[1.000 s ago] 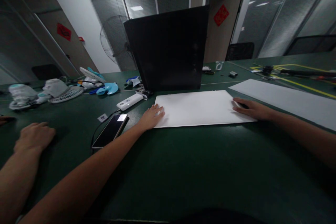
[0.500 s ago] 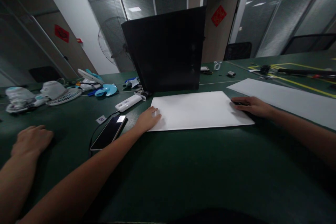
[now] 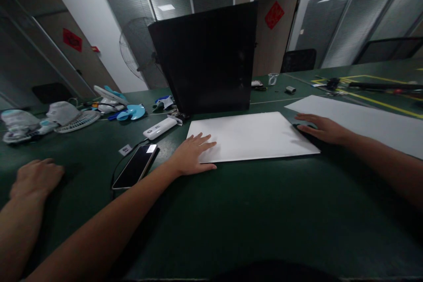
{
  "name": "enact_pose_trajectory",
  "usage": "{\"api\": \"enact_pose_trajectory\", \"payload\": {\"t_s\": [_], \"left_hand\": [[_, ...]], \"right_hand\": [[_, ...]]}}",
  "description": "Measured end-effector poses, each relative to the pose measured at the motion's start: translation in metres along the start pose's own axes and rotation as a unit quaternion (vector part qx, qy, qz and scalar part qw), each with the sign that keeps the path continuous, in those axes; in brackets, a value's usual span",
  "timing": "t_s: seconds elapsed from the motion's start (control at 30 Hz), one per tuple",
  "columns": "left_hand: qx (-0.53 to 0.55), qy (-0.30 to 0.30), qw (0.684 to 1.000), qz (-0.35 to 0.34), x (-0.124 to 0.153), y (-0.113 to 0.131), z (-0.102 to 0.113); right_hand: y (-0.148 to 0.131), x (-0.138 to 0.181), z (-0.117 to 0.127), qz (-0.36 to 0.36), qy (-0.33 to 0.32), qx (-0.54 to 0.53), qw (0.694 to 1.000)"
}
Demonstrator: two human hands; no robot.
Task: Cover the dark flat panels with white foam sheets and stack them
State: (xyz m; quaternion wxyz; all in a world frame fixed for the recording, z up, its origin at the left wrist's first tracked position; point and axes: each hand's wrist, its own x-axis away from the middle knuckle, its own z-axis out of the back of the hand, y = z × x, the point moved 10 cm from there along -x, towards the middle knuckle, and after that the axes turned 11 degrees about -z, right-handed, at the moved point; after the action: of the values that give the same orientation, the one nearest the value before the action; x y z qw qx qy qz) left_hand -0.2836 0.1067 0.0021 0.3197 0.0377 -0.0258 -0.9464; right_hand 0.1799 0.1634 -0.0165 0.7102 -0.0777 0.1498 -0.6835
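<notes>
A white rectangular board (image 3: 246,137) lies on the dark green table in front of a tall, upright black panel (image 3: 209,61). Over the board's left front corner my left hand (image 3: 191,154) rests with its fingers spread, its thumb reaching past the front edge. My right hand (image 3: 322,128) is open just beyond the right edge, fingers stretched toward the board and holding nothing. Its fingertips are near that edge; whether they touch the table I cannot tell. A larger white sheet (image 3: 357,119) lies to the right, partly behind my right hand.
Another person's closed hand (image 3: 36,178) rests at the far left. Close to my left forearm lie a phone (image 3: 137,167) and a white power bank (image 3: 161,128) with a cable. White and blue fan parts (image 3: 77,121) are piled behind. A small clear cup (image 3: 272,79) stands beyond the panel.
My left hand has spread its fingers and slid further onto the board's front corner. My right hand has come away from the right edge, opening its fingers. The board has barely moved.
</notes>
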Motion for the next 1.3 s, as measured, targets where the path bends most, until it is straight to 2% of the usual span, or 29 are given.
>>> {"api": "enact_pose_trajectory", "payload": {"t_s": [0.17,0.3,0.43,0.6,0.73,0.83,1.0,1.3], "left_hand": [[-0.007,-0.014,1.0,-0.014,0.003,-0.011,-0.003],[0.007,-0.008,1.0,-0.013,0.004,-0.016,-0.002],[0.015,-0.009,1.0,-0.009,0.003,-0.014,0.0],[0.022,0.0,1.0,0.008,0.003,-0.015,0.001],[0.03,0.016,0.999,0.014,0.003,-0.017,0.001],[0.027,0.032,0.999,0.014,0.003,-0.016,0.002],[0.032,0.062,0.997,0.017,0.002,-0.018,0.003],[0.046,0.062,0.997,0.021,0.002,-0.019,0.002]], "right_hand": [[0.024,0.001,0.012,-0.016,0.02,0.009,1.0],[0.019,0.002,0.007,0.004,0.008,0.009,1.0],[-0.026,0.011,-0.002,0.073,-0.026,0.013,0.997],[-0.098,0.034,-0.022,0.15,-0.114,0.016,0.982],[-0.13,0.051,-0.041,0.186,-0.172,0.021,0.967],[-0.136,0.054,-0.049,0.206,-0.17,0.024,0.963],[-0.137,0.053,-0.047,0.228,-0.14,0.014,0.963],[-0.138,0.053,-0.045,0.232,-0.134,0.001,0.963]]}}
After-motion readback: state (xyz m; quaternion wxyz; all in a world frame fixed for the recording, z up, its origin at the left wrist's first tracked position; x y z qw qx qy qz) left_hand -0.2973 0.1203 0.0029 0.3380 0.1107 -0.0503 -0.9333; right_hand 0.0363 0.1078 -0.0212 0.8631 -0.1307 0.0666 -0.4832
